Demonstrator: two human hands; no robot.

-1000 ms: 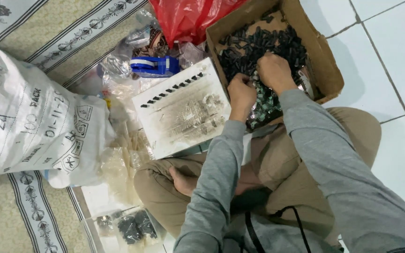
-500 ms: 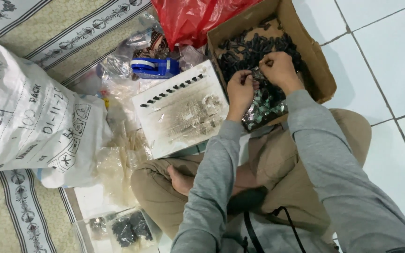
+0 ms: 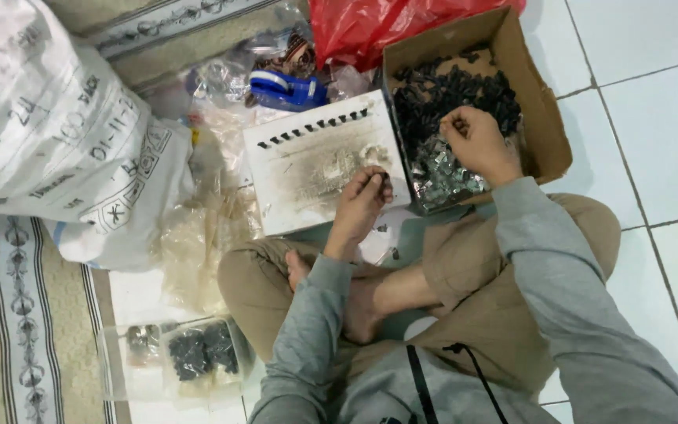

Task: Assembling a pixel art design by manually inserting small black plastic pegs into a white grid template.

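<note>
Since the earlier frame my left hand [image 3: 364, 198] has come out of the box [image 3: 547, 118] and now rests at the lower right edge of the white board [image 3: 308, 169], its fingers pinched on a small dark piece [image 3: 384, 179]. My right hand [image 3: 476, 145] is in the box at upper right, fingers curled closed over the black and silver clips [image 3: 445, 90]; what it grips I cannot tell. A blue tape dispenser [image 3: 288, 88] lies above the board.
</note>
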